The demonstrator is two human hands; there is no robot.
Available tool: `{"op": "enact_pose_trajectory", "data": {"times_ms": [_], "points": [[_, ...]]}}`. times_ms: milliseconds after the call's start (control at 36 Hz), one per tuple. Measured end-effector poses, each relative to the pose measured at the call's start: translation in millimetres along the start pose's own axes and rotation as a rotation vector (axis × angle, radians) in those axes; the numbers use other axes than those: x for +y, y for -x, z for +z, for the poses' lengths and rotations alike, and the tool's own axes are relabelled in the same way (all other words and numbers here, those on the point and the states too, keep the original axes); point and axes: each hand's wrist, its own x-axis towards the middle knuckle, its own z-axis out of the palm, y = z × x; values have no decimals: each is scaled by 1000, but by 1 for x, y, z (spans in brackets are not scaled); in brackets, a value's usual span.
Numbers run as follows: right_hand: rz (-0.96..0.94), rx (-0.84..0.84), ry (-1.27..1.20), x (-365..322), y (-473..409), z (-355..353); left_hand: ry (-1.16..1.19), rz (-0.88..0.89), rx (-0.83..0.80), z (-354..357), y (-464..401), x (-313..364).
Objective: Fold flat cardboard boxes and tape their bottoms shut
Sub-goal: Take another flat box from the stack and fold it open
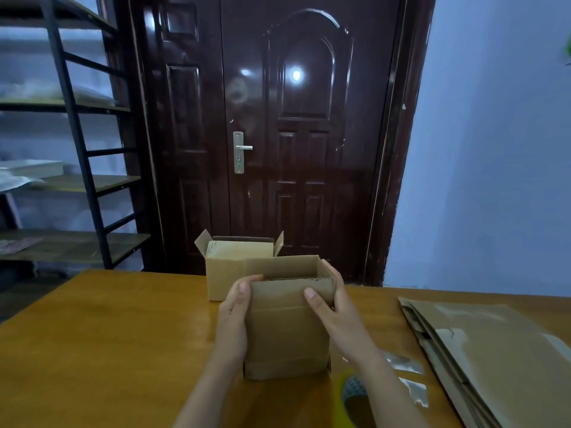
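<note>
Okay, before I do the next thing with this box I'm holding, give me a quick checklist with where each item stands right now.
1. Left hand grips the held box: ok.
2. Right hand grips its other side: ok.
3. Held box opened into shape: ok.
4. Its bottom taped: cannot tell, hidden.
5. Tape roll within reach by the right forearm: ok.
6. Finished box behind is out of the way: ok.

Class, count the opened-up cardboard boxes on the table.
2: one box held between both hands, one just behind it. Flat ones lie right, uncounted.
</note>
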Motion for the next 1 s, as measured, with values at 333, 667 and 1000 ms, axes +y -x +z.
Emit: {"op": "enact_pose_trajectory", "data": {"times_ms": [333, 667, 1000], "points": [[55, -67, 70, 0, 2, -5, 89, -140, -76, -3, -3, 17], [50, -192, 209, 0, 0, -12, 87, -75, -156, -11, -2, 10], [14, 113, 249, -1, -2, -3, 1, -7, -27, -3, -1, 0]]}}
